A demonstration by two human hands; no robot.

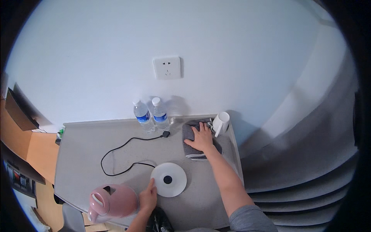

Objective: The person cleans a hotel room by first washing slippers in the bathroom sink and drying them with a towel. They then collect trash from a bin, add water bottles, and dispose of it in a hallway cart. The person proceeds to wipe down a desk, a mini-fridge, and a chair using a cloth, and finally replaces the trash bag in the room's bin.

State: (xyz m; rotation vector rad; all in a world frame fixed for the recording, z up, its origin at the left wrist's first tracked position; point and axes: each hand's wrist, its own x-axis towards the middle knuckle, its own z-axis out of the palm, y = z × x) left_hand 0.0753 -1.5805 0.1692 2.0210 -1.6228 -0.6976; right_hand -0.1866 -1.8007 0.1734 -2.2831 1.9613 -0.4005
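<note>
My right hand [201, 138] lies flat, fingers spread, on a folded grey towel [190, 141] at the back right of the grey countertop [96, 143]. A white mug [221, 123] stands just right of the towel. My left hand [148, 197] touches the left rim of a round white kettle base [169, 179] with a dark centre. A pink electric kettle [112, 202] stands close to the left of that hand, near the front edge. From the base, a black cord [116, 154] loops across the counter to its plug [166, 134].
Two clear water bottles [151, 115] with white caps stand against the white wall, under a white wall socket [167, 67]. The counter ends at the right in a raised edge, with grey curtain folds beyond. Wooden furniture stands to the left.
</note>
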